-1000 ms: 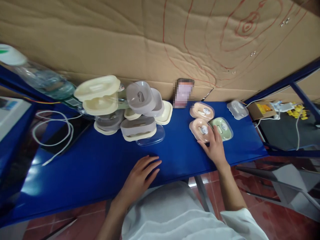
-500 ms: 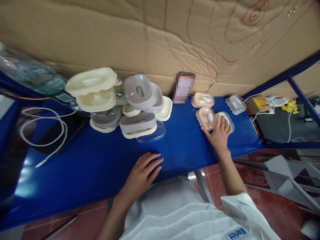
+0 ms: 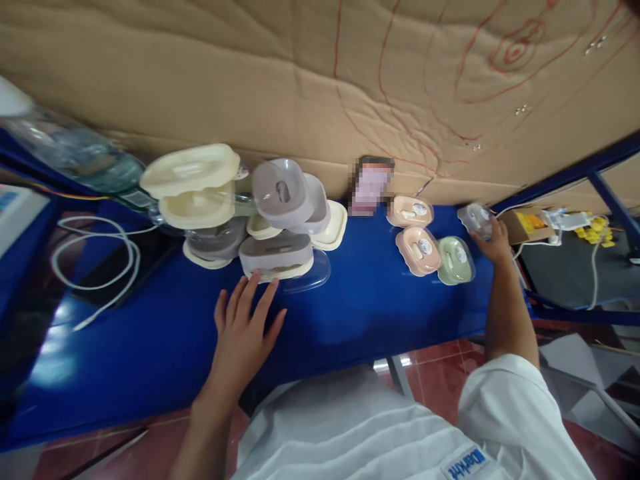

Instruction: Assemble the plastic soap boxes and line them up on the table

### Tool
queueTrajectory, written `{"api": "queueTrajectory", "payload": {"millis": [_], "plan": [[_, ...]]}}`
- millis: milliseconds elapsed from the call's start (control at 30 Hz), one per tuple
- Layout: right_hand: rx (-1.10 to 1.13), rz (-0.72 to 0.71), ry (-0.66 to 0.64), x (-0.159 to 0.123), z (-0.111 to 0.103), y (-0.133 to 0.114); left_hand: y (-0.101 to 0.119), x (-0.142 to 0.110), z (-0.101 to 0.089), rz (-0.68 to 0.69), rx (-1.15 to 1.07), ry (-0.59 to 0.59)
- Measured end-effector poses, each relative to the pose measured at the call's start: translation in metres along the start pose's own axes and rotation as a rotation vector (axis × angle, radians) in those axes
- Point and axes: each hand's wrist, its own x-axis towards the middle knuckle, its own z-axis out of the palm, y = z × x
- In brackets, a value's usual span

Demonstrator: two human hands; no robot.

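My left hand (image 3: 243, 325) lies open on the blue table (image 3: 150, 347), fingers spread, its fingertips just short of a grey soap box with a cream base (image 3: 277, 254). My right hand (image 3: 493, 241) reaches to the far right end and closes its fingers on a small grey-clear soap box (image 3: 475, 217). Beside that hand sit a green soap box (image 3: 456, 260) and two pink ones (image 3: 419, 250) (image 3: 410, 211), each with a round white sticker.
A heap of cream and grey soap-box parts (image 3: 235, 200) fills the back left, next to a plastic water bottle (image 3: 70, 150). A white cable (image 3: 95, 260) loops at the left. A cardboard sheet (image 3: 320, 80) backs the table. A small carton (image 3: 525, 225) lies past the right end.
My right hand left the green and pink boxes and moved right to the grey-clear box. My left hand slid forward towards the grey and cream box.
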Motion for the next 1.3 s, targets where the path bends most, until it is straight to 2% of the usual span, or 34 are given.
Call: {"api": "queueTrajectory", "payload": {"millis": [100, 133, 200, 233, 300, 333, 400, 467, 600, 733, 1067, 1300], "plan": [[0.002, 0.008, 0.048, -0.008, -0.001, -0.004, -0.001, 0.002, 0.003, -0.006, 0.023, 0.003], [0.008, -0.025, 0.081, -0.018, -0.005, -0.010, -0.001, 0.002, 0.004, -0.003, 0.028, 0.010], [0.054, -0.193, 0.116, -0.049, -0.013, -0.028, 0.000, 0.002, 0.006, 0.009, 0.033, 0.025], [0.111, -0.340, 0.103, -0.069, -0.017, -0.041, 0.001, 0.003, 0.007, 0.014, 0.030, 0.031], [0.182, -0.586, -0.081, -0.112, -0.020, -0.068, 0.000, 0.003, 0.007, 0.021, 0.016, 0.048], [0.178, -0.664, -0.131, -0.131, -0.019, -0.080, -0.001, 0.003, 0.007, 0.020, 0.008, 0.054], [0.132, -0.709, -0.182, -0.159, -0.012, -0.098, -0.003, 0.003, 0.008, 0.015, -0.007, 0.067], [0.117, -0.685, -0.157, -0.173, -0.002, -0.103, -0.005, 0.002, 0.008, 0.019, -0.011, 0.076], [0.193, -0.664, -0.077, -0.173, 0.013, -0.093, -0.007, 0.003, 0.009, 0.093, 0.005, 0.102], [0.161, -0.688, -0.029, -0.169, 0.015, -0.085, -0.006, 0.004, 0.009, 0.131, -0.006, 0.103], [0.131, -0.728, 0.135, -0.170, 0.022, -0.070, -0.001, 0.006, 0.001, 0.054, 0.017, 0.183], [0.151, -0.815, 0.138, -0.174, 0.030, -0.072, -0.004, 0.012, -0.009, 0.034, 0.061, 0.199]]}}
